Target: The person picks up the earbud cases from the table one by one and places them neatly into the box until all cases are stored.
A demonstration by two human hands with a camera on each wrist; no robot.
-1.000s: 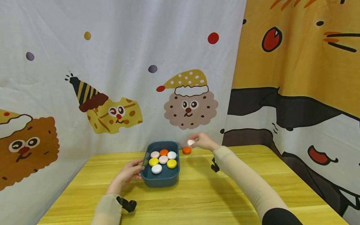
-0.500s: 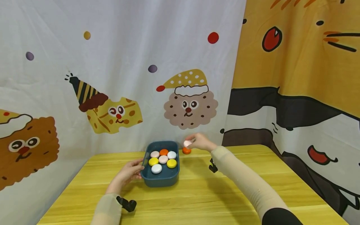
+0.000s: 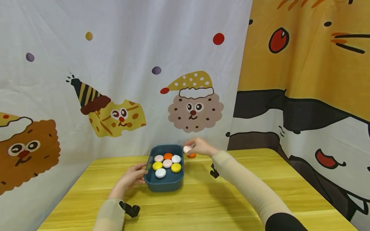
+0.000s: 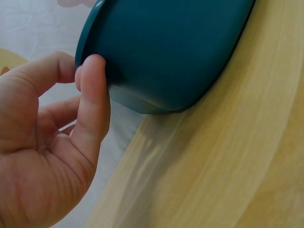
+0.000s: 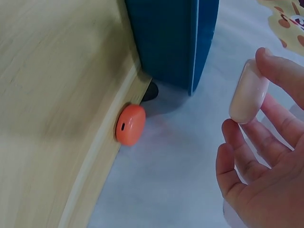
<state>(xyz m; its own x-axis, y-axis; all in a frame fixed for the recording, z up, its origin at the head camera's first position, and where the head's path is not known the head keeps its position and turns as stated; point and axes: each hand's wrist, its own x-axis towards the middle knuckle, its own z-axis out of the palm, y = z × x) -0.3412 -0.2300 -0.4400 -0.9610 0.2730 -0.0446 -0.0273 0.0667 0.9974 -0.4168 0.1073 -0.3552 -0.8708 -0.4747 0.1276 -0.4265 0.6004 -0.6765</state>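
A pale pink pebble-shaped case (image 5: pixel 249 92) is pinched between the thumb and fingers of my right hand (image 3: pixel 202 147). It is in the air at the right far corner of the blue plastic box (image 3: pixel 166 186). An orange pebble-shaped case (image 5: pixel 131 124) with a small dark slot in its side lies on the table, partly hidden behind the right hand in the head view. My left hand (image 3: pixel 133 175) grips the box's left wall at the rim, with the thumb (image 4: pixel 92 90) on the outside. Several white, yellow, pink and orange cases lie inside the box.
The wooden table (image 3: pixel 162 211) ends at a white printed curtain (image 3: pixel 124 64) just behind the box. A yellow patterned curtain (image 3: pixel 266 70) hangs on the right. Black wrist cameras, such as the left one (image 3: pixel 130 209), jut from both wrists.
My right hand has moved left with the pale pink case, past the orange case to the box's right rim. The left hand and the box have stayed in place.
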